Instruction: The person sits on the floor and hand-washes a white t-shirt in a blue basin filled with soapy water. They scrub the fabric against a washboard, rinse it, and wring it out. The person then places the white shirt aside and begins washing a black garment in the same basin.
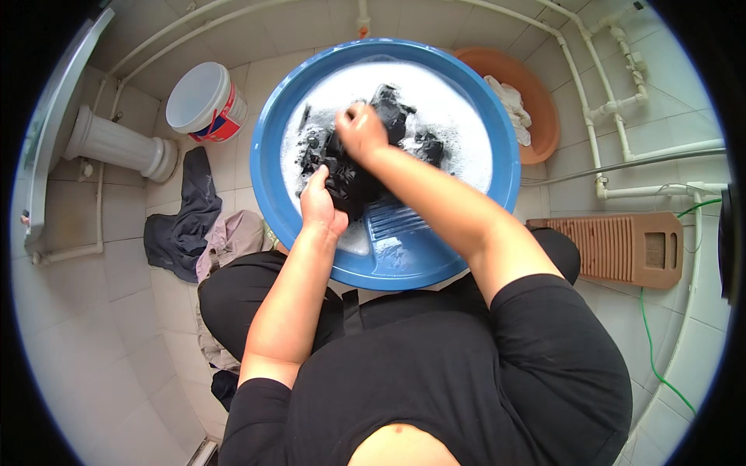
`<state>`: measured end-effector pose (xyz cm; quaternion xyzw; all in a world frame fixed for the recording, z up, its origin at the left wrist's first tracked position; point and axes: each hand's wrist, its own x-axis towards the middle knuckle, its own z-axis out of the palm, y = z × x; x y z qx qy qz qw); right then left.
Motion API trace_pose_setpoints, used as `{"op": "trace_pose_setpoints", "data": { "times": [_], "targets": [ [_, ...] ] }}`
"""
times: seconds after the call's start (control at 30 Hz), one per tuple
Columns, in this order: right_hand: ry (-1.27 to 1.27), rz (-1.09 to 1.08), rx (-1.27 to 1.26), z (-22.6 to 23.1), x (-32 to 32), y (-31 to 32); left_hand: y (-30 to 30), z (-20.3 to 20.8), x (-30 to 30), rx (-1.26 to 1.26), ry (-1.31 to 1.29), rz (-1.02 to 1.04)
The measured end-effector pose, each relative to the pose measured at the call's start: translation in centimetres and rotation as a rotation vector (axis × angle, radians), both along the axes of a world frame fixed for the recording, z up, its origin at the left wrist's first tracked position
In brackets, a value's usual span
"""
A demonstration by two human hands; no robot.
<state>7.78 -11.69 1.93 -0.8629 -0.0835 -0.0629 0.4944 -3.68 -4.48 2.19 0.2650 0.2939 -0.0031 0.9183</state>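
Note:
A large blue basin (268,186) full of white suds stands between my knees, with a ridged washboard slope (398,221) moulded into its near side. Wet black clothing (351,182) lies bunched in the foam, and its exact kind cannot be made out. My left hand (322,206) grips the near left part of the cloth, thumb on top and fingers partly hidden beneath it. Farther in, my right hand (361,133) is closed in a fist on the cloth, its forearm crossing above the washboard slope.
Behind the basin's right side sits an orange tub (544,116) holding white cloth (509,109). A brown washboard (614,247) lies at the right near white pipes (590,140) and a green cord (651,353). On the left are a white bucket (198,97), dark clothing (186,221) and pinkish clothing (233,241).

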Motion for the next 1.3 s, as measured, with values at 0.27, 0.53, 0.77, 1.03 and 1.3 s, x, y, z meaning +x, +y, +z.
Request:
{"op": "trace_pose_setpoints", "data": {
  "times": [0.27, 0.53, 0.77, 1.03, 1.3],
  "targets": [
    [0.136, 0.59, -0.76, -1.6, 2.6, 0.0, 2.1, 0.7, 1.1, 0.028, 0.239, 0.334],
    [-0.139, 0.468, -0.856, -4.9, 3.5, 2.5, 2.9, -1.9, 2.3, 0.051, 0.106, 0.241],
    [0.002, 0.453, 0.189, 4.5, -9.0, 0.1, 4.0, -3.0, 2.2, 0.032, -0.141, 0.108],
    [0.093, 0.02, 0.02, 2.4, -5.7, -3.3, -3.4, 2.1, 0.4, -0.08, 0.089, -0.061],
    [-0.128, 0.138, 0.071, 3.4, -8.7, -2.4, -2.4, 1.4, 0.2, -0.161, 0.132, 0.086]
  ]
}}
